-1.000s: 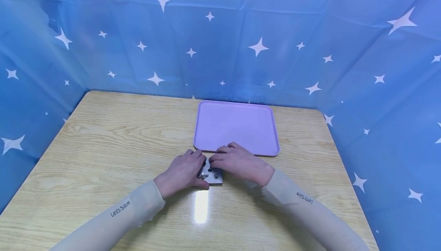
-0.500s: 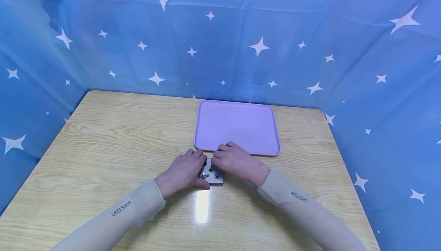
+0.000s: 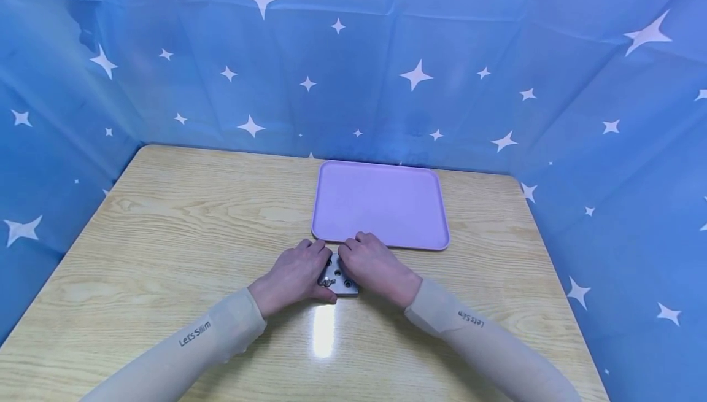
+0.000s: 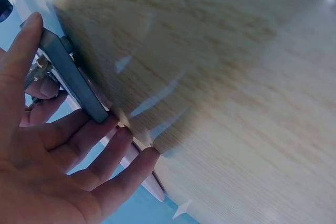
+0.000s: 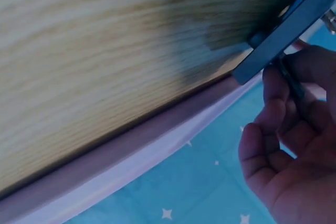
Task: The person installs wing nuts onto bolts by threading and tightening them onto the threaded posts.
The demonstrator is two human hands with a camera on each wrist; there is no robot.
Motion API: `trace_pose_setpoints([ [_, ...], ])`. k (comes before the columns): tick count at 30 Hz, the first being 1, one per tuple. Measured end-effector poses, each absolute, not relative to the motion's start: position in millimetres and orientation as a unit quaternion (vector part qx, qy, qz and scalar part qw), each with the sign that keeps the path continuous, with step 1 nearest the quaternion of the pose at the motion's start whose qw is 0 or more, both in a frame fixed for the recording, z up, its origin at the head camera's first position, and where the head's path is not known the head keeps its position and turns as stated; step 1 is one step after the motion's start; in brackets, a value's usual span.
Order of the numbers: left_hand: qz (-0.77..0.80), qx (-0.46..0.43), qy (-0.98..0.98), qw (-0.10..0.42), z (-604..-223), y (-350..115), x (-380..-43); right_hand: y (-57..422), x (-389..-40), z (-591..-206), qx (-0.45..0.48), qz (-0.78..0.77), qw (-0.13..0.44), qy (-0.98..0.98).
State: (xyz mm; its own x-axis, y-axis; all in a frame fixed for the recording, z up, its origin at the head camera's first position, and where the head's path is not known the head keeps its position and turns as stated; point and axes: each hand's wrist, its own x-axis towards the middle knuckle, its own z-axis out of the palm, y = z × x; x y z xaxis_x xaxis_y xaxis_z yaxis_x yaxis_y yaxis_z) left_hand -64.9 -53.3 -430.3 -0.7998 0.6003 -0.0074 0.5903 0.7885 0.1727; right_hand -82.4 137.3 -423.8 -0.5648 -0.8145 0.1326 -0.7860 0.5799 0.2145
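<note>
A small grey metal plate (image 3: 345,290) with several round holes sits on the table just in front of the tray. My left hand (image 3: 293,274) grips it from the left, thumb at the near edge and fingertips at the far one. On its top face stands a small shiny fitting (image 3: 327,281), shaped like a wing nut. Over the plate's far right part is my right hand (image 3: 375,267), fingers curled. In the right wrist view, its thumb and fingers pinch a slim dark rod (image 5: 292,81) that meets the plate's top; the fingers hide the rest of it.
Right behind the plate lies a shallow purple tray (image 3: 381,205) with a raised rim. The wooden table (image 3: 193,205) reaches back to a blue curtain (image 3: 353,52) with white stars, which also closes off both sides. Round dark feet (image 5: 257,39) show under the plate.
My right hand has turned at the plate, its wrist and forearm swinging left and its knuckles dipping slightly. The left hand and the plate have stayed in place.
</note>
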Motion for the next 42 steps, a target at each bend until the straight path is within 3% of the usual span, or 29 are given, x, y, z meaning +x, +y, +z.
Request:
trace_pose_setpoints([
  [4, 0.083, 0.317, 0.944, 0.032, -430.7, -52.9, -64.4, 142.5, -83.7, -420.4, 0.456, -0.029, 0.081, -0.886],
  [8, 0.086, 0.316, 0.944, 0.038, -430.0, -52.8, -64.4, 154.2, -87.2, -409.6, 0.473, 0.01, 0.018, -0.881],
  [13, 0.085, 0.314, 0.945, 0.04, -430.5, -52.8, -65.2, 165.1, -90.6, -402.2, 0.523, -0.018, -0.026, -0.852],
  [42, 0.086, 0.314, 0.945, 0.029, -428.4, -52.2, -64.7, 154.1, -95.4, -415.6, 0.516, -0.06, 0.053, -0.853],
])
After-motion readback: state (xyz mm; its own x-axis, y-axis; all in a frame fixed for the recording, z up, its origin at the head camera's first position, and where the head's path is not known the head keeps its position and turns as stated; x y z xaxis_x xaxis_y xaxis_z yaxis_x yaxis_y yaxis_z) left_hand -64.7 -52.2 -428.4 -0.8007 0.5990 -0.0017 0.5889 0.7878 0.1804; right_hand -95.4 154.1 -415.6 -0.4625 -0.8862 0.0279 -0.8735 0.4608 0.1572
